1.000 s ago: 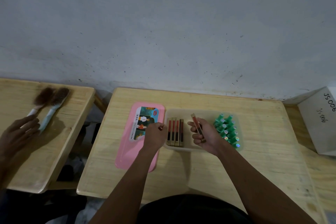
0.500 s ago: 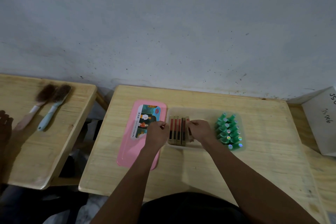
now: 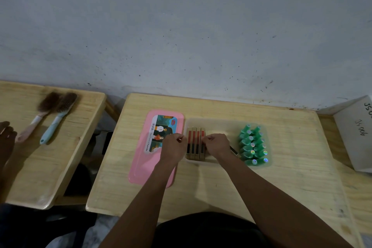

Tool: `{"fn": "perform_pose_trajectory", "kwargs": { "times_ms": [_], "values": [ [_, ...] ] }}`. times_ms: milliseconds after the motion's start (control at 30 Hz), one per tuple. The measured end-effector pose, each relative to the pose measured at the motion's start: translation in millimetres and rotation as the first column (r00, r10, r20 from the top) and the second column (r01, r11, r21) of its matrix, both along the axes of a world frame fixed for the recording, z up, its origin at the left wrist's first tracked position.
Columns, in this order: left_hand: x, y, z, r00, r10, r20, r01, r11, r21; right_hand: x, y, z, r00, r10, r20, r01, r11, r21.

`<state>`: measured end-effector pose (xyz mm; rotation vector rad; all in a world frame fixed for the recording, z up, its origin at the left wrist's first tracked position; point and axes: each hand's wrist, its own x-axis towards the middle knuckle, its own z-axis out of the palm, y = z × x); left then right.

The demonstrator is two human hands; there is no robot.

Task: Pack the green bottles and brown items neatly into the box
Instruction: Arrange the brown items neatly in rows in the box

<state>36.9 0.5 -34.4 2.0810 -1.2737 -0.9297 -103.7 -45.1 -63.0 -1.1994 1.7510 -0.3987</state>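
A clear plastic box [image 3: 217, 125] sits mid-table. Several brown flat items [image 3: 194, 143] lie side by side in its left part. Green bottles [image 3: 252, 145] stand packed in two rows in its right part. My left hand [image 3: 173, 146] is closed at the box's left rim, pinching it. Just right of the brown row, my right hand [image 3: 216, 145] is closed on one more brown item inside the box. That item's dark end [image 3: 234, 150] pokes out from under the hand.
A pink lid [image 3: 149, 167] with a picture label lies left of the box, partly under my left arm. Two brushes [image 3: 54, 115] lie on the neighbouring table, where another person's hand [image 3: 6, 137] rests. A white carton [image 3: 356, 133] stands at the right.
My right hand has brought the brown item down from above the box to beside the brown row. The other person's hand on the left table has pulled back toward the edge.
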Motion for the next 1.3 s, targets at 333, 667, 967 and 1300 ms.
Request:
{"fn": "perform_pose_trajectory", "kwargs": {
  "times_ms": [333, 667, 967, 1300],
  "values": [
    [1.1, 0.5, -2.6, 0.999, 0.017, -0.029, -0.018, 1.000, -0.007, -36.3, 2.9, 21.0, 0.747, 0.258, -0.613, -0.405, 0.908, -0.112],
    [1.3, 1.0, -1.4, 1.000, 0.008, -0.012, -0.008, 1.000, -0.014, -37.9, -1.0, 17.5, 0.753, 0.335, -0.566, -0.420, 0.907, -0.023],
    [0.7, 0.8, 2.2, 1.000, 0.000, 0.000, 0.000, 1.000, -0.008, -39.6, 1.2, 27.9, 0.994, 0.087, 0.061, -0.079, 0.990, -0.119],
    [0.6, 1.7, 4.0, 1.000, -0.014, 0.010, 0.014, 1.000, -0.010, -24.9, -1.5, 11.6, 0.999, -0.032, 0.016, 0.032, 0.999, 0.017]
  ]
}}
